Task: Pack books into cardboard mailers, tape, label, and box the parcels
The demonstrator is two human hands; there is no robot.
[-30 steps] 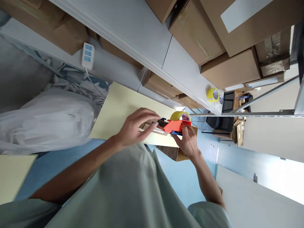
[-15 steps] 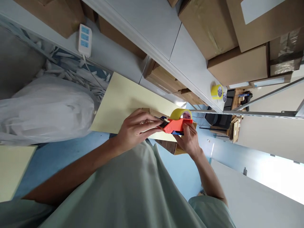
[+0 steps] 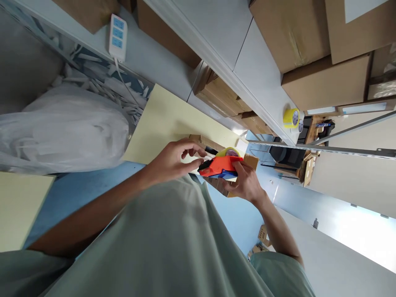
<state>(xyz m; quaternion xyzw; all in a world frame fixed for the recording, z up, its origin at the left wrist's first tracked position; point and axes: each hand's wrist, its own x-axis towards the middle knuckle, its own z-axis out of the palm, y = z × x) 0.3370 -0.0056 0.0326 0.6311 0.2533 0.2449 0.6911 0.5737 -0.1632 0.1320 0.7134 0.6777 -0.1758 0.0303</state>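
Observation:
In the head view my right hand [image 3: 246, 183] grips a red tape dispenser [image 3: 221, 166] with blue parts below. A yellow tape roll [image 3: 229, 152] sits in the dispenser, partly hidden behind its body. My left hand [image 3: 175, 161] is beside the dispenser's black front end, thumb and curled fingers slightly apart. A clear, shiny bit, perhaps tape, shows near these fingertips; whether they touch it is hard to see. Behind the dispenser a cardboard box [image 3: 251, 161] lies on the pale yellow table [image 3: 163, 119], mostly covered by my hands and the dispenser.
A grey shelf [image 3: 260, 62] above the table carries cardboard boxes [image 3: 328, 84] and yellow tape rolls [image 3: 291, 118]. At left are a white power strip [image 3: 118, 38] and a big translucent bag [image 3: 64, 132]. More boxes [image 3: 221, 93] stand behind the table.
My left fingers have come off the dispenser's black front end and spread a little. My right hand has tilted the dispenser and moved it slightly left. The view has shifted somewhat.

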